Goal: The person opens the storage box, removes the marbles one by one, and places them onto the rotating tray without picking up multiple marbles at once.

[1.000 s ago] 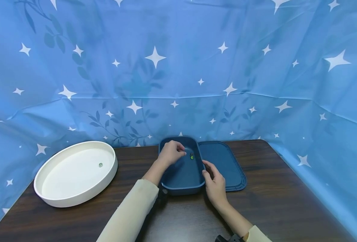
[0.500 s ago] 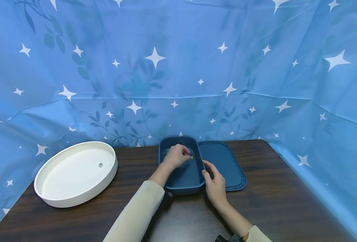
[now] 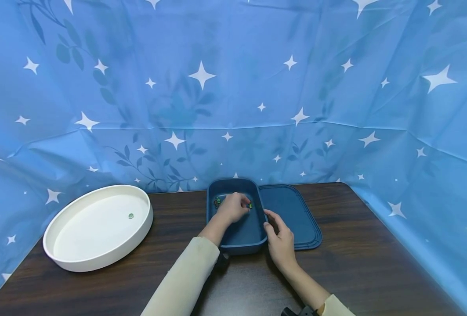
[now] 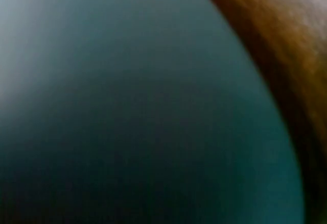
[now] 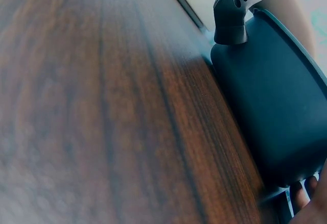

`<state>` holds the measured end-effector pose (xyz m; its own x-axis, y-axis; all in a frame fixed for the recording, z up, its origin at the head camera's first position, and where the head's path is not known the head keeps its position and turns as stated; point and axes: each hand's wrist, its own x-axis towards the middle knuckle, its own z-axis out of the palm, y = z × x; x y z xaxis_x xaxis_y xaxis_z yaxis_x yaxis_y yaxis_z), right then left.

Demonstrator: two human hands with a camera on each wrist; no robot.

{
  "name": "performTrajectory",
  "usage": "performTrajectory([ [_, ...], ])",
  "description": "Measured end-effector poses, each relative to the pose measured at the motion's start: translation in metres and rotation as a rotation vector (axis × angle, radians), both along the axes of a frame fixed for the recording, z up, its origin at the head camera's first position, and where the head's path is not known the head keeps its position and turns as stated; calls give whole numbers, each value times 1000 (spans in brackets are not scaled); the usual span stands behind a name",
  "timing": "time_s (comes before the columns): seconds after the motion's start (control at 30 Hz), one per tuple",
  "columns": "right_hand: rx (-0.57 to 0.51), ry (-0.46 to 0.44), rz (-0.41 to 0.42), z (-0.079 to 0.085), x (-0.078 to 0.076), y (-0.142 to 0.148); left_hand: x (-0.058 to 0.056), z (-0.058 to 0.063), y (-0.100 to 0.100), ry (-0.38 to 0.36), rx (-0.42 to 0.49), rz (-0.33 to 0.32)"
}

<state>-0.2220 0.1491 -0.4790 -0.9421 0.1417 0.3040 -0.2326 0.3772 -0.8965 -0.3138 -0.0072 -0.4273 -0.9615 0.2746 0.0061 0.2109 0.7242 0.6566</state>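
In the head view my left hand (image 3: pixel 233 208) reaches into a deep blue rectangular box (image 3: pixel 241 240). Its thumb and forefinger meet over a small green-and-yellow piece (image 3: pixel 250 206), which they seem to pinch and partly cover. Several small dark and green pieces (image 3: pixel 217 202) lie by the box's left wall. My right hand (image 3: pixel 281 243) grips the box's right side, thumb near the rim. The right wrist view shows the box's outer wall (image 5: pixel 276 101) and some fingers (image 5: pixel 299 196) at its end. The left wrist view is a close, dark teal blur.
A flat blue lid (image 3: pixel 290 215) lies right of the box. On the left stands a round white tray (image 3: pixel 99 259) with one small greenish round piece (image 3: pixel 131 216) in it. The dark wooden table (image 3: pixel 360 263) ends at a blue star-patterned curtain (image 3: pixel 233 87).
My left hand has moved right and slightly down inside the box, onto the green-and-yellow piece, uncovering the pieces by the left wall. My right hand has stayed on the box.
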Motion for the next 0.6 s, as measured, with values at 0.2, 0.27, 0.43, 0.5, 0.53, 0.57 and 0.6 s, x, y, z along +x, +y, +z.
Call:
performTrajectory([
  [0.2,-3,-5,4,0,0,0,-1,-3,3,-10,-67,-19],
  [0.27,-3,-8,0,0,0,0,-1,-3,4,-12,-81,-26],
  [0.43,-2,-7,-1,0,-1,1,-2,-5,5,4,-87,-38],
  [0.5,-1,-5,1,-1,-1,0,-2,-6,5,9,-83,-45],
  [0.53,-3,-5,2,-1,-1,0,-2,-6,5,11,-82,-50],
  [0.57,-3,-4,4,-1,-1,0,-3,-7,6,13,-83,-54],
  [0.6,-4,-5,5,-1,-1,0,-3,-7,6,16,-85,-60],
])
